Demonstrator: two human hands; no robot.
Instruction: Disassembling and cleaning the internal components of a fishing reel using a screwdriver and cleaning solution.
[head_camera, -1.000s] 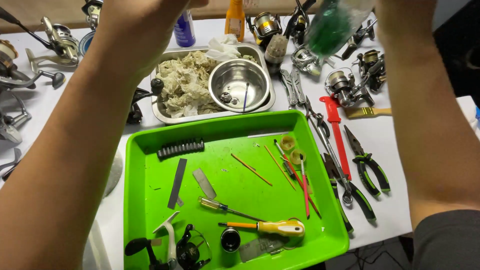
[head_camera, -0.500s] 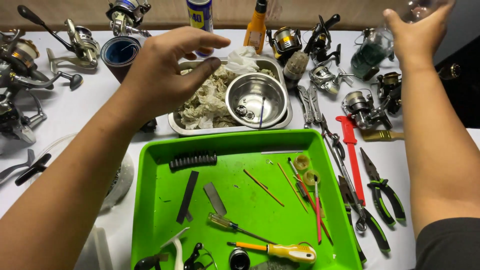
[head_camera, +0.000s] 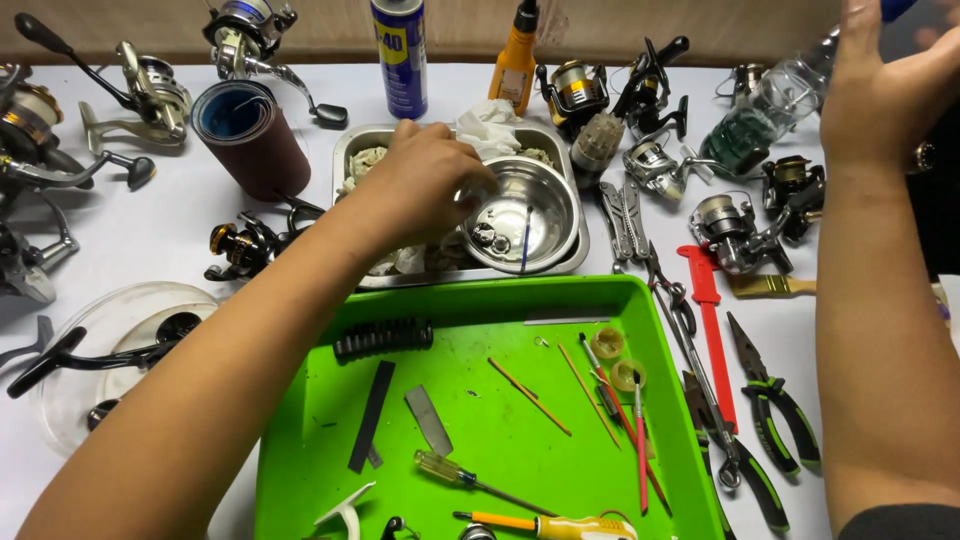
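My white table (head_camera: 150, 235) fills nearly everything I see. Behind its far edge runs a tan wall (head_camera: 700, 25) (plain, evenly lit). Right of the table, it's dark.

Left hand (head_camera: 425, 185) reaching forward, fingers curled down; right hand (head_camera: 885, 95) raised, palm open.

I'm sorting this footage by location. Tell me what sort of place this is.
Probably a hobby or repair bench for fishing tackle. Spinning reels crowd the white table, a green tray holds small tools and parts, and pliers lie beside it.
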